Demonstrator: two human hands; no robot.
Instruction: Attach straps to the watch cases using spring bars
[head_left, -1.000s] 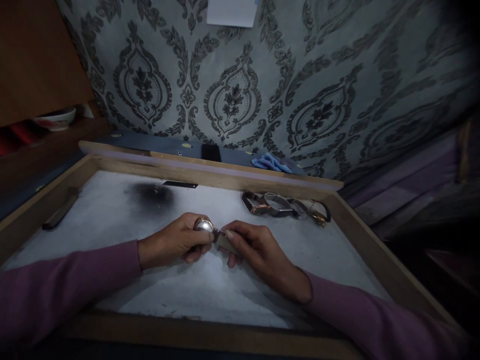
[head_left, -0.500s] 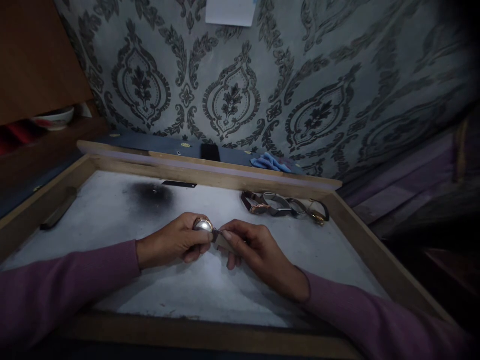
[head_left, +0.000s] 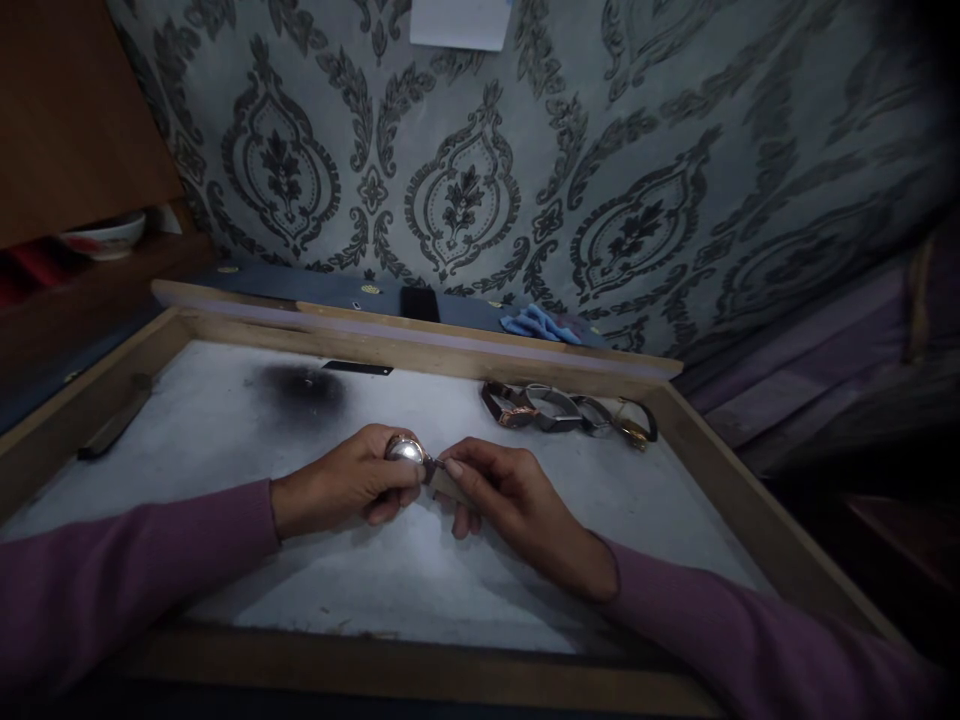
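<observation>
A wristwatch point(head_left: 406, 451) with a shiny round metal case is held between the thumb and fingers of my left hand point(head_left: 364, 475), over the white surface. From the case's right side a short dark piece leads to a flat greyish-beige strap point(head_left: 448, 487). My right hand point(head_left: 506, 495) pinches this strap between thumb and fingers, close beside the case. My fingers cover part of the strap, and whether a small tool is in them is hidden. Several other watches point(head_left: 553, 408) lie in a row behind my right hand.
A wooden rim point(head_left: 420, 345) encloses the white work surface point(head_left: 300, 590). A dark flat strip point(head_left: 358, 368) lies at the back, and a long dark-tipped tool point(head_left: 116, 418) at the left. Beyond the rim are a black phone-like object point(head_left: 420, 304) and a blue cloth point(head_left: 538, 322).
Almost nothing differs. Both hands keep the same hold on the watch and its strap, and the whole view has shifted very slightly.
</observation>
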